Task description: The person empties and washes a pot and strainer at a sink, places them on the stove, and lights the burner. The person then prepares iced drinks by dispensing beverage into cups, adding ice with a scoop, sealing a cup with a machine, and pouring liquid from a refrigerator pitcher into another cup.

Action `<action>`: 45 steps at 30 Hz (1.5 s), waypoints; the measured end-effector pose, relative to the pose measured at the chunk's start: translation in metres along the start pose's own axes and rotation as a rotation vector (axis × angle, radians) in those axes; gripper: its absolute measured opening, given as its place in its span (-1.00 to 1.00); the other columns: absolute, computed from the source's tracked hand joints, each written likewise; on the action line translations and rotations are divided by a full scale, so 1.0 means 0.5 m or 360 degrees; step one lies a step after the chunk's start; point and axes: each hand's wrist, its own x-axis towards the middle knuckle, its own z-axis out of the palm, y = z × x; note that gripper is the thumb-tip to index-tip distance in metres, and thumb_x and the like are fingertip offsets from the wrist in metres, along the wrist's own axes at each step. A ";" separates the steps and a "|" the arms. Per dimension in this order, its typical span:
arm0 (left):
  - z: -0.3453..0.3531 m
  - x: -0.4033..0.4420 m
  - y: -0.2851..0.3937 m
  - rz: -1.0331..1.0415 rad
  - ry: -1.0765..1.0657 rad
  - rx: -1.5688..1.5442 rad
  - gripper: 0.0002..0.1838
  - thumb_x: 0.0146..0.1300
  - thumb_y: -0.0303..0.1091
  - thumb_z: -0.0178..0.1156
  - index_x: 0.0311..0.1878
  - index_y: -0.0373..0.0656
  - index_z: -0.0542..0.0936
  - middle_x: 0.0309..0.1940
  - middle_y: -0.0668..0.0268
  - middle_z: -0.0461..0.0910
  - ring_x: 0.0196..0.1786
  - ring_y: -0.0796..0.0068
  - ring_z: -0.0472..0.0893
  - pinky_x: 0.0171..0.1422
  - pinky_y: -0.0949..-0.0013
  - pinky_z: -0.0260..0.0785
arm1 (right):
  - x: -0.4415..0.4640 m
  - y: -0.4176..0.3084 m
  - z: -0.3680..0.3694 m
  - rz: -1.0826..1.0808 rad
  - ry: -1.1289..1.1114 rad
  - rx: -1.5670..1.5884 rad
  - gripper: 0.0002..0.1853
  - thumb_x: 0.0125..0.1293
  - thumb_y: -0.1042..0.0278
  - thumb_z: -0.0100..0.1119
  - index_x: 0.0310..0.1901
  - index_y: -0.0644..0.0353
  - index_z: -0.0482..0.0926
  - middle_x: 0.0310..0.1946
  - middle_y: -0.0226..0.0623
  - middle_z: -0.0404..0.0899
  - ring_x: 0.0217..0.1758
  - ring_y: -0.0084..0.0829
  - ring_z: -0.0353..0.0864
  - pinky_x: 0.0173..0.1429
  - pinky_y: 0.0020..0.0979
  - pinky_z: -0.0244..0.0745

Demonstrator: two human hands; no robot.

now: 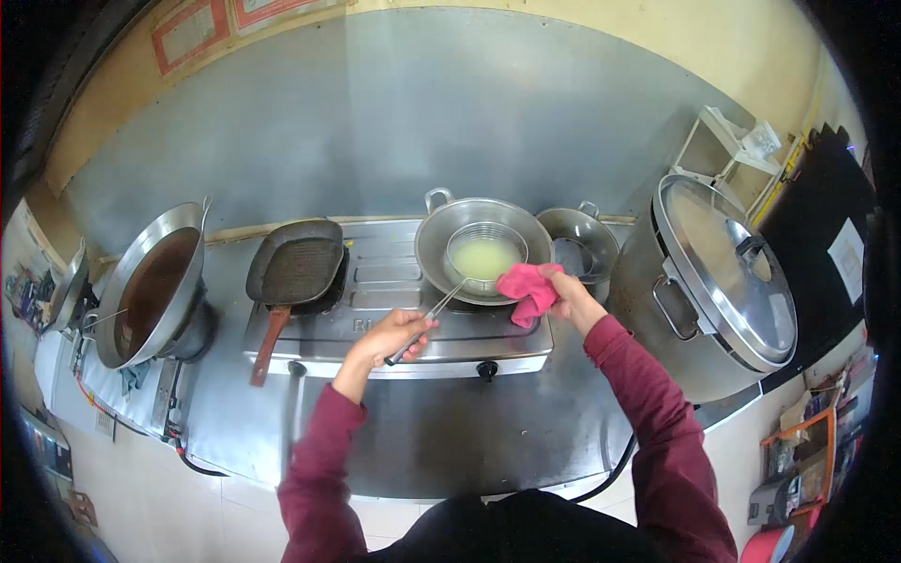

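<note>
Head view: wok [431,246] near the stove's [380,298] right edge is holding pale liquid [485,259]. Left hand [394,336] is clutching wire strainer [488,231], right hand [570,294] pink cloth [527,292].

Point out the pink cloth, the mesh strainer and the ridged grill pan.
Pink cloth [529,293]: head view, on its crumpled middle.
Mesh strainer [487,231]: head view, on the far inner wall of its basket.
Ridged grill pan [302,264]: head view, on its dark cooking surface.
</note>
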 end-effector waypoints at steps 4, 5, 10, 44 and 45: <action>0.022 -0.010 -0.013 0.0048 0.0082 -0.0172 -0.72 0.42 -0.33 0.05 0.07 -0.32 0.49 -0.46 0.40 0.42 -0.59 0.71 0.30 -0.62 0.61 0.11 | -0.002 -0.019 -0.033 0.0225 -0.0149 0.0041 -0.73 0.31 0.42 0.10 0.03 0.24 0.45 -0.11 -0.19 0.59 -0.07 -0.23 0.64 0.04 -0.12 0.60; 0.023 -0.009 -0.019 0.0065 0.0088 -0.0179 -0.72 0.42 -0.33 0.04 0.06 -0.32 0.49 -0.46 0.40 0.42 -0.59 0.71 0.31 -0.62 0.60 0.10 | -0.011 -0.021 -0.039 0.0217 -0.0186 0.0057 -0.72 0.32 0.43 0.10 0.04 0.27 0.44 -0.09 -0.16 0.59 -0.06 -0.23 0.64 0.07 -0.14 0.59; 0.028 -0.014 -0.014 0.0077 0.0131 -0.0117 -0.72 0.43 -0.33 0.03 0.06 -0.33 0.48 -0.46 0.39 0.41 -0.60 0.71 0.30 -0.62 0.58 0.10 | -0.073 -0.028 -0.071 -0.0101 -0.0073 -0.0234 -0.74 0.37 0.53 -0.03 0.06 0.36 0.44 -0.06 -0.10 0.59 -0.05 -0.23 0.65 0.09 -0.21 0.61; 0.061 -0.095 -0.066 0.0305 0.0552 -0.0460 -0.43 0.45 0.11 -0.14 -0.01 -0.33 0.46 -0.37 0.21 0.65 -0.43 0.54 0.58 -0.40 0.42 0.50 | -0.039 0.057 -0.047 -0.0592 0.0021 -0.0078 -0.73 0.23 0.54 0.05 -0.02 0.33 0.51 -0.15 -0.23 0.58 -0.16 -0.31 0.63 -0.09 -0.26 0.60; 0.056 -0.130 -0.087 0.0381 0.0764 -0.0184 -0.42 0.44 0.11 -0.14 0.03 -0.31 0.48 -0.35 0.26 0.65 -0.30 0.52 0.60 -0.30 0.35 0.52 | -0.058 0.048 -0.043 -0.0623 -0.0035 -0.0079 -0.76 0.25 0.51 0.05 -0.05 0.33 0.52 -0.17 -0.24 0.59 -0.17 -0.32 0.63 -0.11 -0.28 0.60</action>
